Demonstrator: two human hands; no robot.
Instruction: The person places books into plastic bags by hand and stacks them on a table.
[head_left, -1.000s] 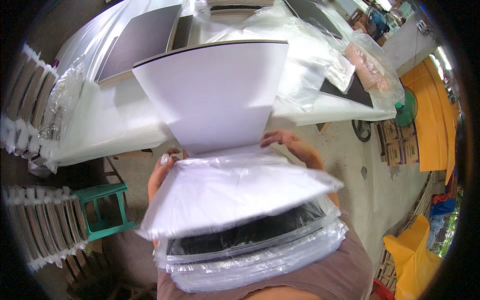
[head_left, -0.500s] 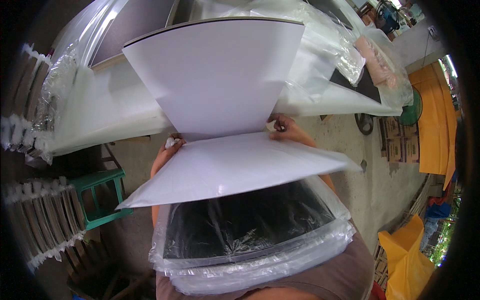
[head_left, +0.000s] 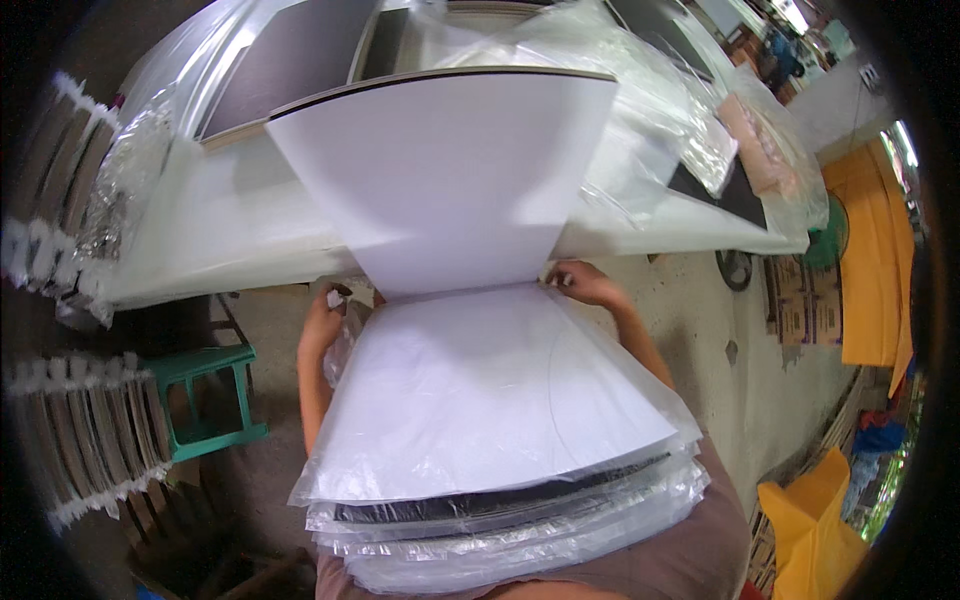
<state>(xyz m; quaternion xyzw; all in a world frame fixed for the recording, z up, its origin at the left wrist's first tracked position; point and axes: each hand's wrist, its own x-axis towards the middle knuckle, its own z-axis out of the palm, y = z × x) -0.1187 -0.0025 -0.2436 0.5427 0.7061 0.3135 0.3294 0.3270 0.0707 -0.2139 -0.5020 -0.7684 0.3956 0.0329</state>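
On my lap lies a stack of flat panels in clear plastic (head_left: 520, 520). The topmost is a white panel in a plastic sleeve (head_left: 470, 400), lying flat over a dark one. Beyond it a white board (head_left: 450, 170) with a dark top edge leans up against the table edge, its lower end meeting the sleeved panel. My left hand (head_left: 322, 318) is closed at the left of that meeting line, with a crumpled piece of clear plastic film (head_left: 345, 345) hanging from it. My right hand (head_left: 588, 283) is closed beside the right lower corner; what its fingers pinch is too small to name.
A plastic-covered table (head_left: 230, 215) spans the front, with dark panels (head_left: 285, 70) and loose clear plastic (head_left: 650, 90) on it. Wrapped panels (head_left: 90, 430) stand in a row at left by a green stool (head_left: 215, 385). Cartons (head_left: 805, 300) and yellow sheets (head_left: 870, 260) are at right.
The sleeved white panel has dropped from a raised, tilted position to lie flat on the stack. My left hand has moved slightly away from its edge, and the right hand a little lower.
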